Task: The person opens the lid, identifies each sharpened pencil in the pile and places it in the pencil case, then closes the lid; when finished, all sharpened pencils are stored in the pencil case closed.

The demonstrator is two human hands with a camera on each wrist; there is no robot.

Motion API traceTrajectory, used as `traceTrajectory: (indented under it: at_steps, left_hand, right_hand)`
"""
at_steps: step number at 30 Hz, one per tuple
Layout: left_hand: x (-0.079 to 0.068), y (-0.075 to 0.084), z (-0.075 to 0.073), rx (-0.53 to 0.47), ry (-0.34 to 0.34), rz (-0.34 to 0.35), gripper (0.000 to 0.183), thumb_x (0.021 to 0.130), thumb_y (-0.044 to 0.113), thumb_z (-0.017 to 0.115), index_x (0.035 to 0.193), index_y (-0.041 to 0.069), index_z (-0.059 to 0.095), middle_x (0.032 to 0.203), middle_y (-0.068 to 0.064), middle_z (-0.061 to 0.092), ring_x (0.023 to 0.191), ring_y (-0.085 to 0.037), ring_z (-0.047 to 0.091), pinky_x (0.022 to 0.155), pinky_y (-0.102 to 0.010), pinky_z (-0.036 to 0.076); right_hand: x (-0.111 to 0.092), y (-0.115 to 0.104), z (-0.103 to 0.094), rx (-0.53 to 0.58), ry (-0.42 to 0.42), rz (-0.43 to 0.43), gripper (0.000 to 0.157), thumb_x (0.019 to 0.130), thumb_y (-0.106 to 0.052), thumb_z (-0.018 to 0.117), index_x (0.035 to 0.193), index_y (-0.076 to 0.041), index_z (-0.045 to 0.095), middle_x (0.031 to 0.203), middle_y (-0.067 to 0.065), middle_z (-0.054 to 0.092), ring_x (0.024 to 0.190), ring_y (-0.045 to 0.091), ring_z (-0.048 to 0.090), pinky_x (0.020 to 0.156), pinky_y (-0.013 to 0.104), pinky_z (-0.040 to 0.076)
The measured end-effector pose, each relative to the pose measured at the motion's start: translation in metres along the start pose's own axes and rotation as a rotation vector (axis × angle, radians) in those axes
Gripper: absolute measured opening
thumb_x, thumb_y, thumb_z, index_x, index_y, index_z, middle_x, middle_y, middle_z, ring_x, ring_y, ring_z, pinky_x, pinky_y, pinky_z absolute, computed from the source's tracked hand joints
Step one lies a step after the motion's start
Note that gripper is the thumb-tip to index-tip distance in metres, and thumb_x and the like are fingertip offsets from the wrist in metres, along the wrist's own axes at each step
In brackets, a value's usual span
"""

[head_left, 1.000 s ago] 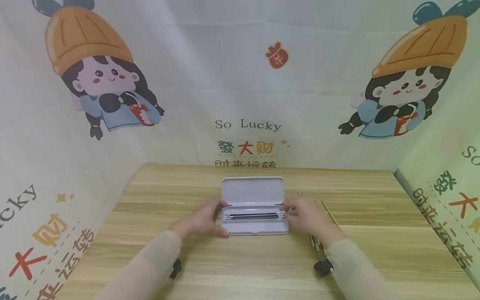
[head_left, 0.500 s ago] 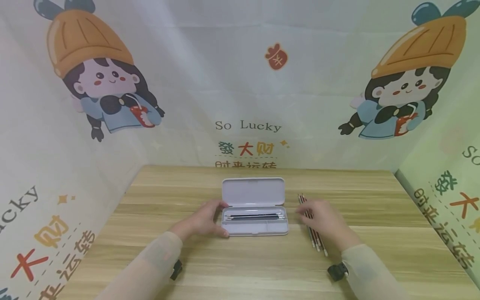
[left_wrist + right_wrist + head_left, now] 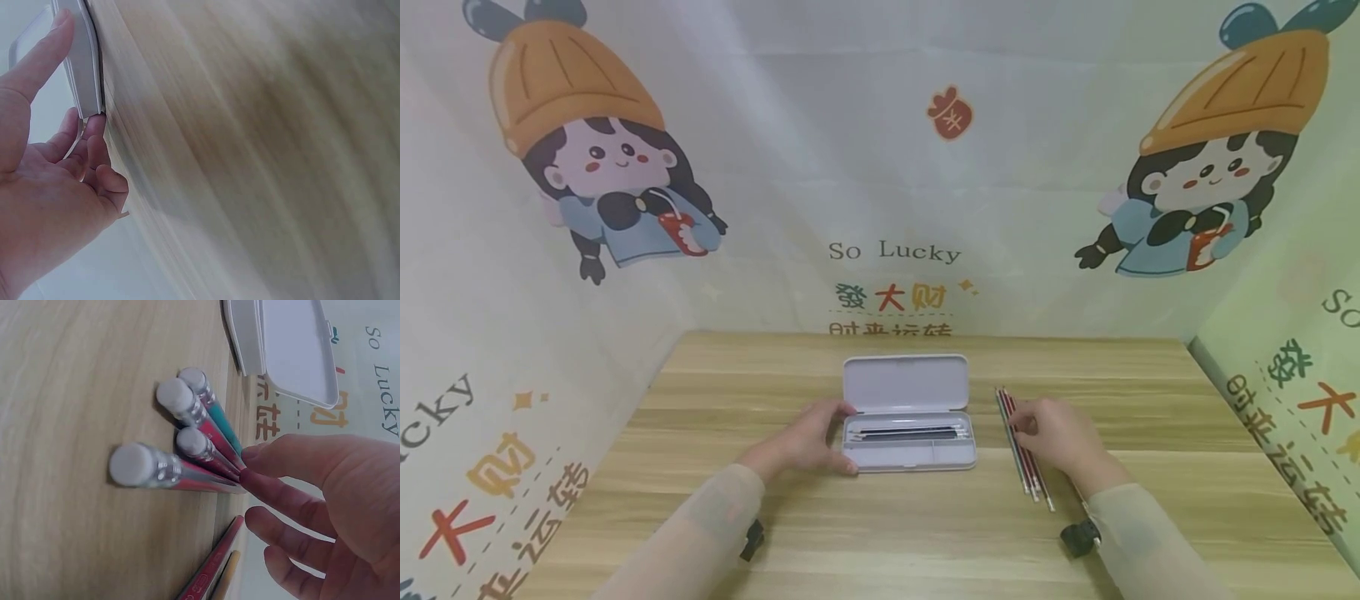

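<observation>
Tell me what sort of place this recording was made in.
Probably a makeshift booth for filming tabletop work: a wood-grain table with an open pencil case on it, walled on three visible sides by cartoon-printed cloth.

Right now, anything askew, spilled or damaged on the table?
Nothing stands out: no spill or visible damage. The pencil case stands open with dark pencils inside; the bunched pencils beside it just have uneven eraser ends.

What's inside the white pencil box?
A few dark pencils lie in the back compartment of the pencil box. Whatever is underneath them is covered, so I can't tell.
</observation>
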State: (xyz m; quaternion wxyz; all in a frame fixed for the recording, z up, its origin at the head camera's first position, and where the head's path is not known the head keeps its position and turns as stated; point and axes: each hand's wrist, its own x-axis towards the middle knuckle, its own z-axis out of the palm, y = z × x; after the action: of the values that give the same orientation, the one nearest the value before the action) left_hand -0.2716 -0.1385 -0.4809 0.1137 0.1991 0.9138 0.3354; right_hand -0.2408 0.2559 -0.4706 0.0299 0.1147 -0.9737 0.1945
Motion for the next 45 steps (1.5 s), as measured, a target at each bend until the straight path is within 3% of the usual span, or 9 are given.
traceTrajectory:
  at_steps: [12,22,32,41,45]
  left_hand:
    - [-0.001,-0.004,0.002,0.003,0.007,0.007,0.088,0.063,0.023,0.099,0.137,0.002,0.055,0.134,-0.017,0.060,0.132,-0.038,0.050,0.121,-0.058,0.034]
    - [-0.005,-0.005,0.001,0.002,0.015,-0.003,0.088,0.063,0.025,0.098,0.137,0.004,0.055,0.138,-0.018,0.059,0.135,-0.039,0.049,0.122,-0.058,0.033]
    - [-0.002,-0.007,0.000,0.005,0.008,-0.005,0.089,0.064,0.026,0.098,0.138,0.004,0.055,0.137,-0.016,0.059,0.134,-0.037,0.050,0.122,-0.056,0.034]
    - [-0.001,-0.005,0.001,0.000,0.005,0.003,0.088,0.065,0.025,0.098,0.138,0.003,0.055,0.136,-0.018,0.060,0.133,-0.038,0.051,0.120,-0.055,0.037]
    - [-0.001,-0.003,0.000,-0.007,-0.002,0.006,0.087,0.065,0.024,0.098,0.138,0.002,0.055,0.137,-0.018,0.059,0.133,-0.038,0.051,0.120,-0.055,0.037]
  right_hand:
    - [0.002,-0.005,0.001,-0.012,-0.015,0.050,0.021,0.085,-0.010,0.078,0.105,-0.010,0.078,0.100,0.009,0.078,0.093,0.028,0.073,0.083,0.050,0.059]
    - [0.006,-0.009,0.000,-0.080,-0.047,0.096,0.023,0.084,-0.014,0.079,0.107,-0.013,0.078,0.089,0.001,0.074,0.078,0.018,0.066,0.061,0.035,0.053]
    - [0.005,-0.009,0.001,-0.089,-0.051,0.117,0.026,0.082,-0.013,0.077,0.109,-0.014,0.078,0.086,-0.002,0.072,0.073,0.016,0.062,0.056,0.032,0.047]
    - [0.003,-0.007,0.004,-0.071,-0.017,0.139,0.033,0.080,-0.014,0.076,0.114,-0.013,0.078,0.066,-0.006,0.057,0.059,0.014,0.051,0.047,0.029,0.035]
    - [0.003,-0.007,0.004,-0.044,-0.022,0.174,0.035,0.080,-0.017,0.078,0.115,-0.013,0.077,0.071,-0.006,0.064,0.062,0.014,0.055,0.048,0.029,0.038]
